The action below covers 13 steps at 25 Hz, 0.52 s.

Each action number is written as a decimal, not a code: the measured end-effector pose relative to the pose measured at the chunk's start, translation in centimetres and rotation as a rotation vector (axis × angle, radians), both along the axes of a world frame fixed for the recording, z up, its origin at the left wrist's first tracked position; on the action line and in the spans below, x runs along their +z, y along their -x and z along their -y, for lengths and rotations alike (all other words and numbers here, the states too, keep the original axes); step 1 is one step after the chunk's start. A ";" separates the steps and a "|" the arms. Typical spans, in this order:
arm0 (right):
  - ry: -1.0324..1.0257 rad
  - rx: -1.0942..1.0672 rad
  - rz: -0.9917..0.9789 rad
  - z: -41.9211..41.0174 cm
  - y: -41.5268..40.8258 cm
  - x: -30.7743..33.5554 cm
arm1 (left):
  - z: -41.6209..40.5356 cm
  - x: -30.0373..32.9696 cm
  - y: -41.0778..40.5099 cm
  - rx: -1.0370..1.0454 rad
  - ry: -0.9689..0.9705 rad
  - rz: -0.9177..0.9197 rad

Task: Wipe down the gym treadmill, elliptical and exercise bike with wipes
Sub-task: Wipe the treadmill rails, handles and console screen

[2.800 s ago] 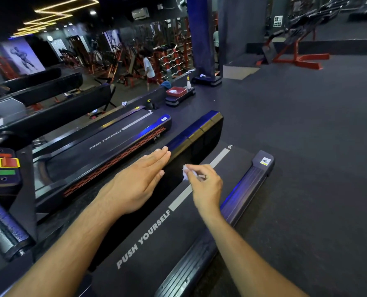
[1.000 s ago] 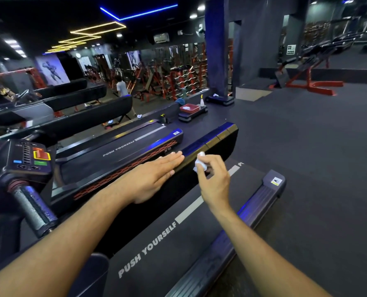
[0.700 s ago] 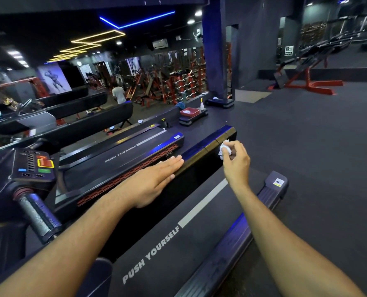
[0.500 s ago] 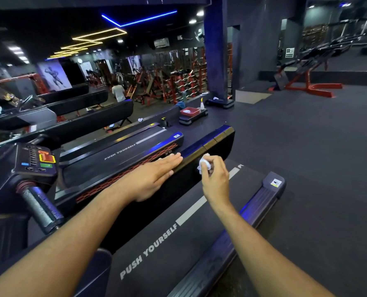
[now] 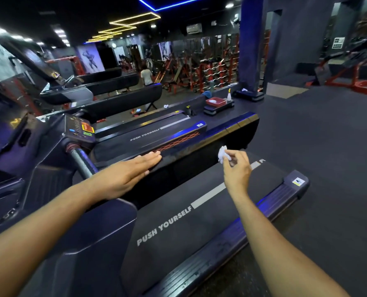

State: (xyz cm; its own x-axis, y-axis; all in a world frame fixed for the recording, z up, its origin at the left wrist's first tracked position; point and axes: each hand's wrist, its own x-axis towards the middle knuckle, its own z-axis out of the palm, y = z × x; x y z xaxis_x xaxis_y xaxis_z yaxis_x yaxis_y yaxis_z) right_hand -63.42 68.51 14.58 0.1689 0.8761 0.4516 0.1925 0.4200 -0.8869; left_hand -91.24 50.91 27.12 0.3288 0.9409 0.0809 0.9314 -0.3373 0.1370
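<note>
Fingers of the right hand (image 5: 236, 170) pinch a crumpled white wipe (image 5: 222, 154) just above the treadmill belt (image 5: 178, 206), likely ready to rub, while the left hand (image 5: 124, 179) lies flat on the belt's left side rail (image 5: 201, 144), probably for balance.

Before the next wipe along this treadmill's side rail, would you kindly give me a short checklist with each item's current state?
1. Wipe pinched in right hand: ok.
2. Wipe touching the side rail: not ok, it is held in the air.
3. Left hand flat on the rail as a brace: ok.
4. Rail ahead free of objects: ok.
5. Wipe damp or clean enough: cannot tell.
</note>
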 end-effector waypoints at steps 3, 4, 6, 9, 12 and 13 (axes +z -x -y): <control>0.089 -0.019 -0.087 1.2 2.5 -0.3 | -0.4 -0.4 -0.1 -0.002 -0.024 -0.015; 0.103 -0.010 -0.112 2.7 3.6 -0.7 | -0.5 -0.5 -0.1 -0.001 -0.033 -0.014; 0.067 0.058 -0.147 6.9 6.5 -1.1 | -0.6 -0.5 -0.1 0.002 -0.042 -0.008; -0.016 0.205 -0.097 12.8 9.8 -1.2 | -0.6 -0.7 0.1 0.010 -0.049 -0.016; -0.053 0.234 -0.069 11.4 9.1 -1.0 | -0.7 -0.6 -0.2 0.020 -0.038 -0.009; -0.053 0.186 -0.069 9.9 8.2 -0.9 | -0.7 -0.6 -0.3 0.024 -0.037 -0.004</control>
